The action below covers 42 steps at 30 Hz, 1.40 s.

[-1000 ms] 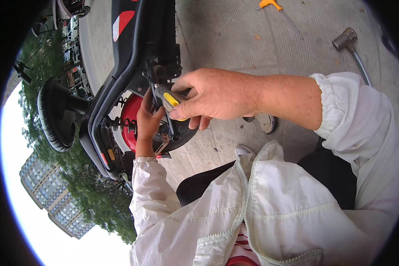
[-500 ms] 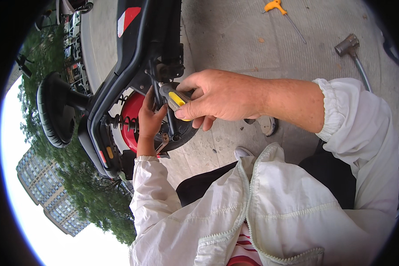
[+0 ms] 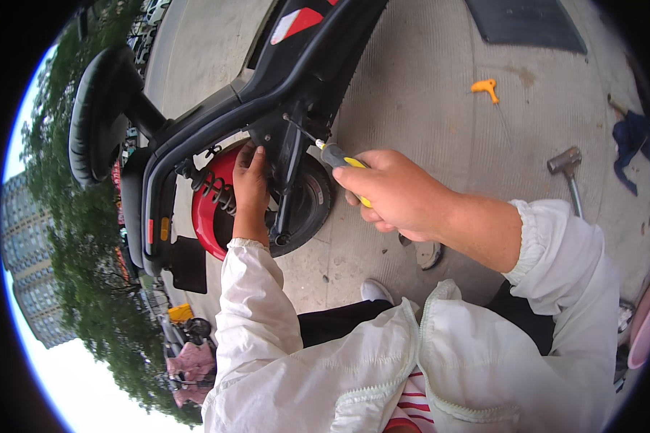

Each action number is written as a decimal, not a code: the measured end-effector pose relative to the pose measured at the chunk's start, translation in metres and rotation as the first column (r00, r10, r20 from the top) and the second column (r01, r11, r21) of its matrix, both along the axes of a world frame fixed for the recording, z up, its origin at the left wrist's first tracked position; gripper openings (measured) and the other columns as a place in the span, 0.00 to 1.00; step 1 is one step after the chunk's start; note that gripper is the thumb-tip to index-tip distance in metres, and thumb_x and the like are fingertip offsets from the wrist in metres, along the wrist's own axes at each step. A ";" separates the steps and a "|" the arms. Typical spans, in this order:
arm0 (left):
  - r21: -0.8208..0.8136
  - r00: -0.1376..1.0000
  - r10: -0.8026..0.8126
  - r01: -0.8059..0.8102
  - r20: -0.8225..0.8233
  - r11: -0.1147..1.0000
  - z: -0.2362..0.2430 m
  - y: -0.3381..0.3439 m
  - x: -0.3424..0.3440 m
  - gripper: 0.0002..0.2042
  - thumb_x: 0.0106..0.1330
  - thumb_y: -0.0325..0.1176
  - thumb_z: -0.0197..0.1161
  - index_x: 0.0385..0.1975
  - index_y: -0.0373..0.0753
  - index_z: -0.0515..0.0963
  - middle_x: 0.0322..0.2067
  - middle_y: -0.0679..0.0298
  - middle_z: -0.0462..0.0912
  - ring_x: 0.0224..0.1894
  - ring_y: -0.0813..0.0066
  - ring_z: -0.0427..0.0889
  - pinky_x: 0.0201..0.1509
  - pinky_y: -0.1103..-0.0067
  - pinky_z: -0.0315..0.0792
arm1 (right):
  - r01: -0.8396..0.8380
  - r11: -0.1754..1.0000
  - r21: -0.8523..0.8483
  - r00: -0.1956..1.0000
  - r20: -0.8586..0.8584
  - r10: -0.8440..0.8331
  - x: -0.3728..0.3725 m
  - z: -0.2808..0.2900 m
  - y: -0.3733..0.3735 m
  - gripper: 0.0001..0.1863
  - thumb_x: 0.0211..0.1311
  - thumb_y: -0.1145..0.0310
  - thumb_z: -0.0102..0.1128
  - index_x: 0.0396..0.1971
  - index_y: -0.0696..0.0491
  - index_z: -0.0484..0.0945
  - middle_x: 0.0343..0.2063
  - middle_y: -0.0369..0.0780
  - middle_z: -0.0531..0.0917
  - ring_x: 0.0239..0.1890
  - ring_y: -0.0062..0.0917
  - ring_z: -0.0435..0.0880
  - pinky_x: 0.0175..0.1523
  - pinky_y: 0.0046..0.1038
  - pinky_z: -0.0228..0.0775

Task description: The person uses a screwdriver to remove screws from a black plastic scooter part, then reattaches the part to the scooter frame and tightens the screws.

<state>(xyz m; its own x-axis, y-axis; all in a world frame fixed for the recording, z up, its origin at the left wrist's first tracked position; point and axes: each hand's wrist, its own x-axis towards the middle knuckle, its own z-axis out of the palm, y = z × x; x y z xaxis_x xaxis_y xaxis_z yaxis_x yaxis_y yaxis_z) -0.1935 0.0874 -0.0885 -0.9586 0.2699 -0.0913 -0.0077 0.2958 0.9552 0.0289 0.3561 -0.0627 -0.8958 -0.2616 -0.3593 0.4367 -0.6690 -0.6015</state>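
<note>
My right hand [image 3: 404, 189] is closed around the grey and yellow handle of a screwdriver [image 3: 350, 162]. Its thin shaft points up and left, the tip at the lower side of the black frame of a two-wheeled scooter [image 3: 202, 123]. My left hand [image 3: 251, 189] reaches up beside the red rear wheel part [image 3: 208, 209], fingers bent together against the dark underside of the frame; what they grip is hidden. Between my hands runs a black strut [image 3: 287, 198], with the tyre [image 3: 321, 191] behind it. A coil spring shock absorber [image 3: 219, 191] lies left of my left wrist.
On the paved ground to the right lie an orange-handled tool with a thin shaft [image 3: 487, 88] and a hammer [image 3: 565, 162]. A dark mat [image 3: 527, 25] is at the far right, dark cloth [image 3: 639, 141] near the right edge. A pink rounded object [image 3: 648, 321] shows lower right.
My right hand has drawn back right and down with the screwdriver, whose shaft now shows, away from my left hand. The view has shifted, bringing the mat and cloth into sight.
</note>
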 end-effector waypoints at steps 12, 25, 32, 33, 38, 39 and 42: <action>0.028 0.995 0.054 -0.052 -0.079 0.998 -0.030 -0.001 -0.003 0.16 0.66 0.32 0.67 0.49 0.31 0.73 0.39 0.62 0.83 0.41 0.76 0.81 0.48 0.79 0.73 | 0.397 -0.243 0.885 0.852 -0.257 0.456 0.005 0.019 -0.017 0.19 0.60 0.69 0.60 0.49 0.64 0.74 0.30 0.51 0.82 0.27 0.37 0.86 0.25 0.36 0.74; -0.221 0.928 0.124 -0.211 -0.351 0.952 -0.030 0.010 0.009 0.22 0.58 0.35 0.70 0.49 0.33 0.72 0.40 0.47 0.84 0.45 0.48 0.84 0.49 0.65 0.75 | 0.414 -0.490 0.767 0.882 -0.205 0.424 -0.004 0.037 -0.034 0.20 0.67 0.60 0.62 0.53 0.57 0.77 0.26 0.37 0.78 0.20 0.17 0.71 0.22 0.21 0.61; -0.136 0.935 0.110 -0.164 -0.336 0.977 -0.027 0.006 0.010 0.24 0.57 0.34 0.71 0.51 0.33 0.71 0.43 0.45 0.84 0.47 0.46 0.83 0.52 0.64 0.75 | 0.096 0.955 0.281 0.924 0.333 -0.190 -0.016 0.046 -0.016 0.24 0.67 0.60 0.63 0.58 0.56 0.75 0.28 0.36 0.80 0.19 0.17 0.72 0.23 0.22 0.64; -0.172 0.935 0.097 -0.164 -0.341 0.971 -0.028 0.004 0.009 0.24 0.58 0.35 0.71 0.51 0.33 0.71 0.42 0.45 0.84 0.46 0.47 0.84 0.51 0.65 0.75 | 0.030 0.865 0.501 0.949 0.257 -0.182 -0.016 0.045 -0.019 0.24 0.67 0.60 0.63 0.58 0.56 0.76 0.28 0.36 0.80 0.19 0.17 0.72 0.23 0.22 0.64; -0.328 0.952 0.054 -0.156 -0.300 0.932 -0.040 -0.005 0.006 0.25 0.57 0.38 0.72 0.49 0.31 0.73 0.38 0.44 0.84 0.43 0.50 0.85 0.48 0.67 0.75 | 0.467 -0.597 0.653 0.876 -0.250 0.412 -0.003 0.029 -0.053 0.23 0.67 0.59 0.62 0.56 0.57 0.77 0.27 0.35 0.79 0.20 0.14 0.71 0.22 0.21 0.63; -0.300 0.955 0.040 -0.132 -0.293 0.945 -0.042 -0.006 0.006 0.24 0.57 0.38 0.72 0.48 0.30 0.74 0.37 0.45 0.84 0.42 0.51 0.85 0.47 0.67 0.76 | 0.512 -0.507 0.693 0.852 -0.333 0.405 -0.002 0.022 -0.050 0.23 0.67 0.59 0.63 0.55 0.57 0.77 0.27 0.37 0.80 0.21 0.17 0.73 0.23 0.22 0.65; -0.226 0.963 0.006 -0.069 -0.268 0.972 -0.041 -0.008 0.002 0.21 0.58 0.40 0.71 0.42 0.29 0.77 0.33 0.45 0.85 0.38 0.52 0.86 0.44 0.68 0.76 | 0.384 0.118 0.916 0.921 -0.389 0.023 -0.005 0.018 -0.039 0.23 0.64 0.60 0.64 0.55 0.56 0.77 0.29 0.43 0.82 0.24 0.27 0.80 0.27 0.28 0.70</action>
<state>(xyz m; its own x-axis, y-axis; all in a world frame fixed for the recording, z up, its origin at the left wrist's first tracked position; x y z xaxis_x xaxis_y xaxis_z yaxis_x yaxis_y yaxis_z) -0.1912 0.0798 -0.1299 -0.9657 0.2349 0.1106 0.2199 0.5132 0.8296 0.0235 0.3171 -0.0447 -0.9496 0.3051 0.0726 0.1051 0.5279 -0.8428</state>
